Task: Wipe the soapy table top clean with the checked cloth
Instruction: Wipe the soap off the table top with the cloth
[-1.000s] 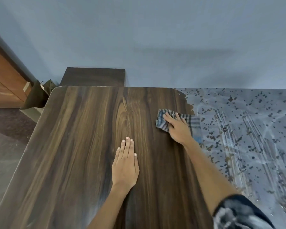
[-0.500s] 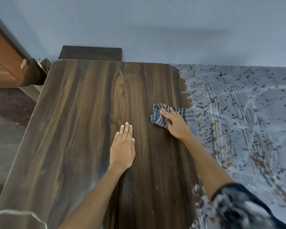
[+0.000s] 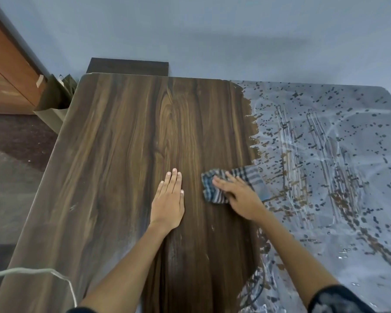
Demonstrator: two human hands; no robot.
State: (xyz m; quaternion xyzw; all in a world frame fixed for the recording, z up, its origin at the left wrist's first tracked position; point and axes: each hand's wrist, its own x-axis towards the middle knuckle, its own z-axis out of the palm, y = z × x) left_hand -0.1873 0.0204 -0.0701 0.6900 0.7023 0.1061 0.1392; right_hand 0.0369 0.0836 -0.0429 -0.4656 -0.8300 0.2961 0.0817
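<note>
Head view: mid-wipe. Right hand (image 3: 239, 197) pressing checked cloth (image 3: 233, 185) flat at the soap film's (image 3: 325, 166) left edge; left hand (image 3: 168, 199) released, flat on the wiped surface (image 3: 122, 154). Next: sweeping rightward into suds, probably.

The bench (image 3: 122, 154) has a dark wood-grain top. Its left and middle parts are bare wood, while the right part is under pale grey soap film (image 3: 325, 166) with dark specks and scratched streaks. The checked cloth (image 3: 233, 184), blue, white and dark, lies crumpled and flat at the border between the two parts.
</note>
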